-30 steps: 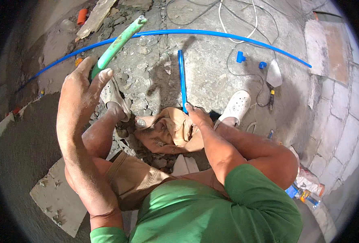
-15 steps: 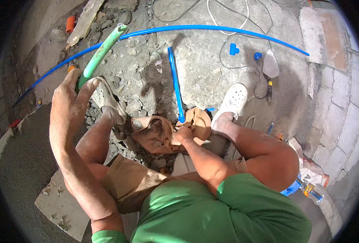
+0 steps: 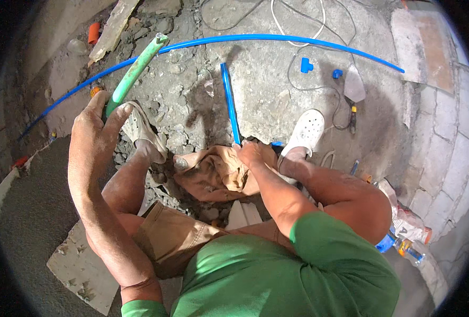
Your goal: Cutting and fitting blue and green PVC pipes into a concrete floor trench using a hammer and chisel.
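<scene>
My left hand (image 3: 99, 119) is wrapped around the lower end of a smooth green pipe (image 3: 134, 71) slanting toward the upper left of the frame. My right hand (image 3: 250, 153), at centre, pinches a short straight blue pipe (image 3: 229, 103) against a crumpled tan cloth (image 3: 213, 171). Rough broken concrete and rubble (image 3: 187, 95) lie beneath.

Person is wearing a green short-sleeved T-shirt (image 3: 277, 274), sleeves ending above the elbows, forearms bare. Tan-brown shorts (image 3: 176, 238) are showing below the shirt hem, legs bare from the knee down and looking dusty. Feet are sitting in pale, off-white perforated clogs: left clog (image 3: 139, 129) grimy and grey with dirt, right clog (image 3: 306, 132) cleaner, vent holes visible across the toe. Both the left hand (image 3: 99, 124) and right hand (image 3: 250, 153) are going without gloves, no watch or rings visible.
</scene>
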A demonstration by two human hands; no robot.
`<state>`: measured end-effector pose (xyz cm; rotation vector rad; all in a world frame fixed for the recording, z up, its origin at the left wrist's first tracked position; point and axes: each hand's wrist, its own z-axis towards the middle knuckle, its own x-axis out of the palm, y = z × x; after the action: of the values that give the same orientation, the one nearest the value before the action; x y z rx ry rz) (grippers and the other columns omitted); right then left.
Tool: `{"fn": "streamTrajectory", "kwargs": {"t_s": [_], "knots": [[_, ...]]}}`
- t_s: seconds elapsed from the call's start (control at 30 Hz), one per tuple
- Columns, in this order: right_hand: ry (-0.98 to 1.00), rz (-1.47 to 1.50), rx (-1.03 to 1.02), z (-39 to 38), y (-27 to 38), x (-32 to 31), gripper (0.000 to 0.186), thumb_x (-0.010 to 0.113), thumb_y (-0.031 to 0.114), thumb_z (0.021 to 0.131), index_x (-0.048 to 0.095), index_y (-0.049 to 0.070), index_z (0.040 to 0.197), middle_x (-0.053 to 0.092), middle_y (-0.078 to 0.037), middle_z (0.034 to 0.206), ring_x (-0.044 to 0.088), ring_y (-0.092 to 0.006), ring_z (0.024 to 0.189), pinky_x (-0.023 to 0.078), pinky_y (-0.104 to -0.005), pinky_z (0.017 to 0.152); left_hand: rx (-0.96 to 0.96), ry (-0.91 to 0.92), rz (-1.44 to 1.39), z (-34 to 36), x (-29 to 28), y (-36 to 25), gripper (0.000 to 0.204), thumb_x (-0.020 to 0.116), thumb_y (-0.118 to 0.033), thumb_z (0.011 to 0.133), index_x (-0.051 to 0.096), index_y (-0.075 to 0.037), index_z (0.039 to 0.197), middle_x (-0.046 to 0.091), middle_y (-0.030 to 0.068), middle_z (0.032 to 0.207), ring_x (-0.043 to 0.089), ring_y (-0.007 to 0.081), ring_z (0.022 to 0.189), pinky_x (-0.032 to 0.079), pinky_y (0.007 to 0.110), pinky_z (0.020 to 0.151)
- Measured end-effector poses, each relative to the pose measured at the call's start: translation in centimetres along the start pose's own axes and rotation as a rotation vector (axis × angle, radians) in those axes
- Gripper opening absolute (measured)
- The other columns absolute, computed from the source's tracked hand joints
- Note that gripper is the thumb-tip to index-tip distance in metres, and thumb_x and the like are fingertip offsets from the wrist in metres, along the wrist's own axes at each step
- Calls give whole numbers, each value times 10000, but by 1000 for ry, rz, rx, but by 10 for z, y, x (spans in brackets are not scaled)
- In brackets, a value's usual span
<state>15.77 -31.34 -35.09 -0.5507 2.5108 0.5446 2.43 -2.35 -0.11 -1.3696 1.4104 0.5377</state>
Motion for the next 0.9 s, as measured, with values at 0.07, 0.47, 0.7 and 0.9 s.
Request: {"fn": "streamTrajectory", "kwargs": {"t_s": [0.07, 0.47, 0.7, 0.9], "knots": [[-103, 8, -27, 4, -1, 10, 431, 581, 416, 858, 671, 19, 999, 660, -221, 987, 619, -392, 959, 484, -463, 864, -8, 13, 11, 1, -1, 0, 337, 646, -293, 881, 614, -18, 1072, 610, 119, 727, 562, 173, 644, 459, 352, 618], [-141, 95, 75, -6, 7, 9, 444, 604, 419, 823, 686, 30, 1020, 650, -237, 1024, 611, -387, 997, 479, -444, 893, -26, 53, -27, 2, -4, -6, 376, 615, -244, 900, 563, 34, 1148, 579, 77, 788, 489, 131, 723, 442, 312, 691], [-28, 108, 186, -8, 9, -1, 467, 611, 434, 816, 671, 41, 1062, 644, -221, 1071, 598, -371, 1046, 475, -437, 909, 1, -17, -10, 2, 2, -3, 307, 642, -247, 881, 607, -4, 1066, 619, 163, 746, 569, 198, 655, 465, 371, 637], [-11, 34, 116, -5, 15, -3, 432, 590, 396, 839, 676, 14, 1020, 651, -216, 1060, 622, -358, 1012, 498, -438, 882, 51, -45, -17, 0, -1, -3, 317, 649, -253, 872, 608, 5, 1051, 619, 179, 753, 581, 225, 661, 462, 379, 653]]}}
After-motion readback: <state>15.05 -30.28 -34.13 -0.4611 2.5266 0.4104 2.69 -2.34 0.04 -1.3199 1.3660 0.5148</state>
